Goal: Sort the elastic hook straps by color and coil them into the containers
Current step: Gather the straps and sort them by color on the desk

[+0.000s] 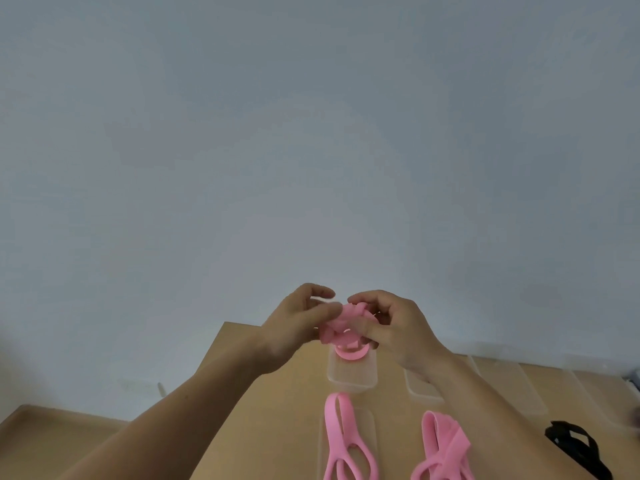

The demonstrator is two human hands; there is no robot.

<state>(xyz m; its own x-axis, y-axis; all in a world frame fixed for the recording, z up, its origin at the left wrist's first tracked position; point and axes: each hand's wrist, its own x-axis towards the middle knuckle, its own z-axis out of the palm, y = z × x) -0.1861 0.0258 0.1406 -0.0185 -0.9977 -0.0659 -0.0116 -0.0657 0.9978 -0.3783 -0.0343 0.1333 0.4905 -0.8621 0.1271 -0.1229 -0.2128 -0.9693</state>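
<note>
Both hands are raised above the wooden table (pixel 277 403) and hold one bunched pink strap (pixel 341 323) between them. My left hand (pixel 298 327) pinches its left side with thumb and fingers. My right hand (pixel 394 330) curls round its right side. A pink coil (pixel 349 353) lies in the far end of a clear container (pixel 353 375) right below the hands. Two more pink straps lie nearer me, one (pixel 346 441) in the middle and one (pixel 441 445) to its right. A black strap (pixel 575 445) lies at the far right.
More clear containers (pixel 519 389) stand in a row to the right on the table. A plain pale wall (pixel 311 133) fills the upper view. The table's left edge runs diagonally, with a lower wooden floor (pixel 52 434) beyond it.
</note>
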